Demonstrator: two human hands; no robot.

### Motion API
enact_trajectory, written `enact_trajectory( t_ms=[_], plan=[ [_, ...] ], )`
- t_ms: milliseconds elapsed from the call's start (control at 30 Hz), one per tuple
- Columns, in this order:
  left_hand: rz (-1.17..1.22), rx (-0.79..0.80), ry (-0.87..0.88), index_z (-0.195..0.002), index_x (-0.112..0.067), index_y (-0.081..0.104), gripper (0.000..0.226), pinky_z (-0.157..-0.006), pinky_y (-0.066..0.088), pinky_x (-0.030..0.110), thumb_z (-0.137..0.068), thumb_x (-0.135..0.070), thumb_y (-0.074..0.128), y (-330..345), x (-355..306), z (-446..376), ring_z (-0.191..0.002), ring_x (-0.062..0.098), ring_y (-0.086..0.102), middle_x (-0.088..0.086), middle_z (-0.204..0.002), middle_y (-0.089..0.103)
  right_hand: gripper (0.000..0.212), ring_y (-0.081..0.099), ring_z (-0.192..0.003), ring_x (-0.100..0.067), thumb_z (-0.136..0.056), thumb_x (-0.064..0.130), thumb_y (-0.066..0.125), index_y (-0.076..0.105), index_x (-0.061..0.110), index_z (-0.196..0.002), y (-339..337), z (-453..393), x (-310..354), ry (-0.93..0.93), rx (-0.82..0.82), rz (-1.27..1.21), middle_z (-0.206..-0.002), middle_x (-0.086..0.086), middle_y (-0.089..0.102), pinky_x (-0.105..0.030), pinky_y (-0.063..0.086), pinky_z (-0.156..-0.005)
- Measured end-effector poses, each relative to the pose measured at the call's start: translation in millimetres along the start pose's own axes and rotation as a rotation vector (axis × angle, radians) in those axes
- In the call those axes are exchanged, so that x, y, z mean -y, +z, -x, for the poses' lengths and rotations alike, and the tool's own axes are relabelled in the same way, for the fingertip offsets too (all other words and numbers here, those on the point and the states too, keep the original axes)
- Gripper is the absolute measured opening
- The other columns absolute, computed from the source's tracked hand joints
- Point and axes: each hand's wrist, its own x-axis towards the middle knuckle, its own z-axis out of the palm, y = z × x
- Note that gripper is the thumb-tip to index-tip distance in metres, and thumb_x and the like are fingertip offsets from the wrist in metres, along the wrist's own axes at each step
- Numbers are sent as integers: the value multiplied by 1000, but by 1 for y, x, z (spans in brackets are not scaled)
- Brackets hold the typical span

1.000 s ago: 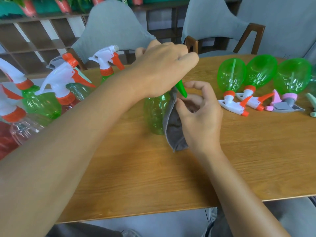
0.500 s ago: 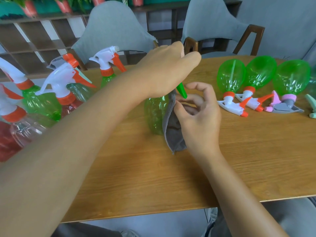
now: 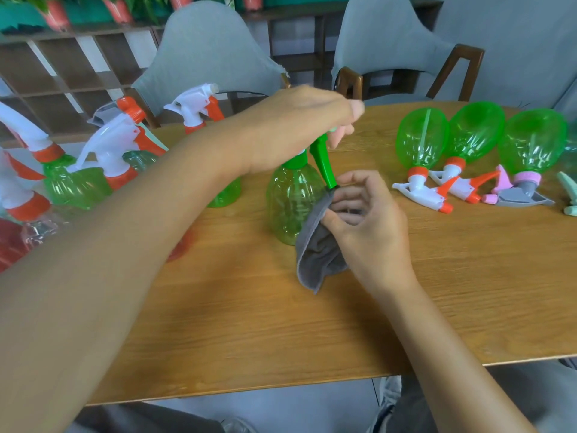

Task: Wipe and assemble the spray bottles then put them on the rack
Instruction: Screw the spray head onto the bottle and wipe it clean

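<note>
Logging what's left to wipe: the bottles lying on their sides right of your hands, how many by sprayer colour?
Green bottles with white-and-orange sprayers: 2
Green bottle with pink-and-grey sprayer: 1
Total: 3

A home-like dining or sitting room: a wooden table (image 3: 281, 307) with grey upholstered wooden-armed chairs (image 3: 390, 48) behind it, and at upper left a dark open-grid shelf unit (image 3: 62, 76) topped by potted plants (image 3: 56, 14).
</note>
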Motion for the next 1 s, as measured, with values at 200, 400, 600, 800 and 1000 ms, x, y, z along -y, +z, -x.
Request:
enact_trajectory(
  t_ms=[200,400,600,800,1000],
  plan=[
    [150,56,-19,-96,-21,65,35,-106,46,59,-85,-49,46,-2,-13,8,-122,34,60,14,-130,65,54,65,-88,-2,-80,2,79,57,26,-123,-5,5,-12,7,83,260,-89,12,68,-18,54,-83],
    [161,49,30,-107,-22,64,19,-92,47,51,-104,-24,45,-1,-13,12,-124,35,56,13,-135,59,39,65,-80,-2,-86,-1,69,57,28,-110,-7,-1,-9,-22,3,271,-82,10,69,-16,53,-76],
    [255,66,80,-103,-29,63,29,-89,46,54,-90,-12,43,-3,-11,19,-106,32,57,6,-133,62,35,71,-86,-6,-92,5,71,54,31,-108,1,-6,6,-92,-116,-1,-90,7,74,-27,58,-85],
    [289,102,85,-108,-23,62,41,-99,37,14,-92,7,40,-4,-7,17,-127,5,49,-10,-137,59,29,71,-89,1,-92,8,72,58,19,-114,7,-7,15,-189,-158,50,-91,13,77,-33,58,-86],
    [367,95,105,-102,-26,62,43,-92,36,8,-89,10,41,-4,-1,15,-125,-15,47,-17,-136,59,36,70,-96,-3,-86,6,72,58,27,-112,13,4,19,-367,-183,211,-83,26,67,-19,50,-88]
  ],
)
